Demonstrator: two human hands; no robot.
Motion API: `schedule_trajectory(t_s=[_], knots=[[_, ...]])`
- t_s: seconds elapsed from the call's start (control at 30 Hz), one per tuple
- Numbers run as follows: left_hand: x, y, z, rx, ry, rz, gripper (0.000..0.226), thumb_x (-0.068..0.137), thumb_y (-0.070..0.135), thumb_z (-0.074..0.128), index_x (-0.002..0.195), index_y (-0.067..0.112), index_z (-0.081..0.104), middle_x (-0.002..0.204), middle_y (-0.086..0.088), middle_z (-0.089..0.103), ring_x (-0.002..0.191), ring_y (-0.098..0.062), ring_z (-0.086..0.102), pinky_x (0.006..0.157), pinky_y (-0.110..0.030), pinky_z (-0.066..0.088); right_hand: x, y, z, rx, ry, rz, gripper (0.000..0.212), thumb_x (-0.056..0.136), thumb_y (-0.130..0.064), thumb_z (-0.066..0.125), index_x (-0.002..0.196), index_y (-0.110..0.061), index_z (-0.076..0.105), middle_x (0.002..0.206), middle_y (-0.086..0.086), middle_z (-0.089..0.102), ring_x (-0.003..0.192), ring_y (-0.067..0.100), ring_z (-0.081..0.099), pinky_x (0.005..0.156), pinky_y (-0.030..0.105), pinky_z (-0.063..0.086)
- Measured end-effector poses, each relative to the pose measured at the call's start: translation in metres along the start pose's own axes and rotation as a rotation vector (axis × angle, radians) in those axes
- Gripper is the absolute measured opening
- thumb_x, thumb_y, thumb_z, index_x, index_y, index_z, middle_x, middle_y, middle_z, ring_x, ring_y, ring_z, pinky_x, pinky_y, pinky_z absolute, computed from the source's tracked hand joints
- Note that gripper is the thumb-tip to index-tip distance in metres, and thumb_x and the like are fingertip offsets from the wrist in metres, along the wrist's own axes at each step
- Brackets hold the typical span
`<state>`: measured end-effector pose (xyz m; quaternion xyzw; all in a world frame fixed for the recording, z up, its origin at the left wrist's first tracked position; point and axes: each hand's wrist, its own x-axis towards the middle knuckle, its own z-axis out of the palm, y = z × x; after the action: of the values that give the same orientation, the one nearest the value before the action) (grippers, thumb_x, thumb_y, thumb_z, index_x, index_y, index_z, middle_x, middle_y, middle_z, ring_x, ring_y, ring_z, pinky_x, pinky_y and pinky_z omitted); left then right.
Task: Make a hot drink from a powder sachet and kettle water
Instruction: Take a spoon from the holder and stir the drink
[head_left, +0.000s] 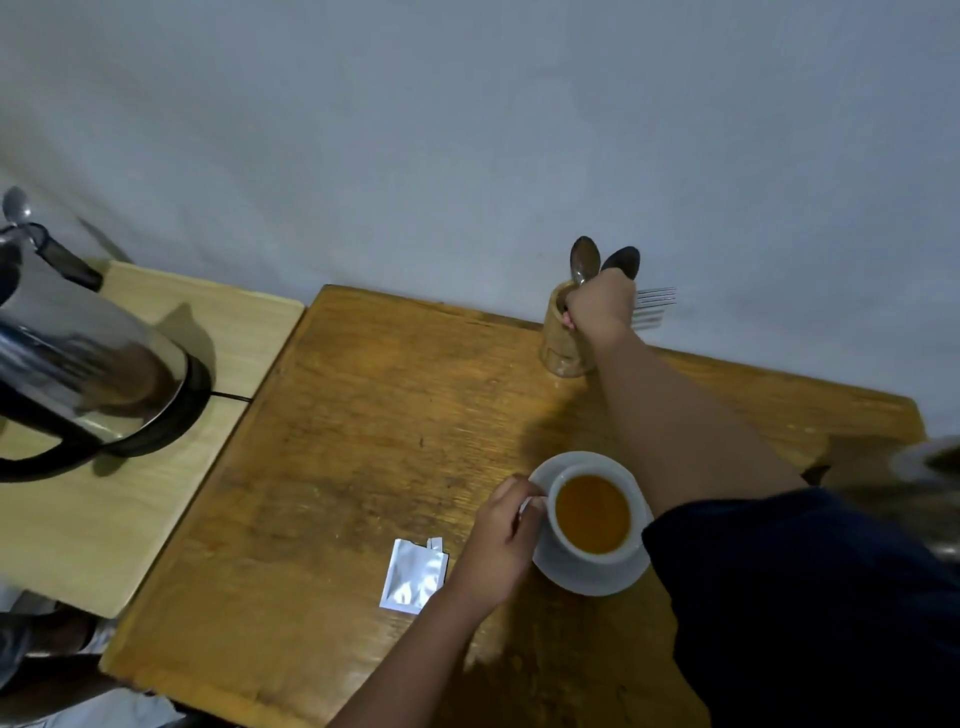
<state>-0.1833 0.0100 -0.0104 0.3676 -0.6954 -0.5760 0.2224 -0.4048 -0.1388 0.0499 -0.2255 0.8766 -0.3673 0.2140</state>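
Drink's already poured, orange in the cup (592, 514) on its saucer (587, 577) by the torn sachet (413, 574), left hand (498, 540) pinching the handle, right hand (600, 306) closed around a spoon (584, 260) in the holder (563, 343), so stirring's probably next.

The cup (592, 514) stands on a saucer (587, 577) on the table (363, 441). Left of the cup lies the sachet (413, 576). Behind the cup, at the wall, stands the holder (563, 343) with 2 spoons (584, 258) in it. Far left of the cup sits the kettle (78, 358) on a board (130, 509).
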Motion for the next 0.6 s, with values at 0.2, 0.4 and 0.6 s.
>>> schedule_trajectory(t_s=[0.2, 0.4, 0.6], knots=[[-0.002, 0.003, 0.0, 0.048, -0.011, 0.027, 0.038, 0.09, 0.041, 0.034, 0.091, 0.012, 0.058, 0.09, -0.005, 0.054, 0.083, -0.013, 0.053, 0.072, -0.027, 0.042, -0.022, -0.008, -0.025, 0.109, 0.078, -0.195, 0.01, 0.087, -0.009, 0.06, 0.085, 0.0, 0.064, 0.086, 0.017, 0.068, 0.064, 0.025, 0.067, 0.045, 0.023, 0.054], [-0.003, 0.011, 0.002, 0.11, 0.024, -0.021, 0.03, 0.091, 0.028, 0.036, 0.091, 0.012, 0.06, 0.092, -0.004, 0.059, 0.085, -0.006, 0.053, 0.071, -0.009, 0.038, -0.069, -0.044, -0.103, -0.013, 0.15, -0.562, 0.019, 0.09, -0.029, 0.055, 0.086, -0.012, 0.064, 0.082, -0.001, 0.053, 0.078, 0.016, 0.053, 0.066, 0.028, 0.04], [-0.007, 0.022, 0.007, 0.127, 0.079, -0.066, 0.02, 0.096, 0.012, 0.038, 0.09, 0.013, 0.057, 0.091, -0.005, 0.056, 0.084, -0.012, 0.051, 0.066, -0.008, 0.037, -0.12, -0.018, -0.158, -0.13, -0.221, -0.617, 0.024, 0.096, -0.033, 0.043, 0.084, -0.015, 0.053, 0.073, 0.005, 0.064, 0.066, 0.019, 0.061, 0.067, 0.04, 0.051]])
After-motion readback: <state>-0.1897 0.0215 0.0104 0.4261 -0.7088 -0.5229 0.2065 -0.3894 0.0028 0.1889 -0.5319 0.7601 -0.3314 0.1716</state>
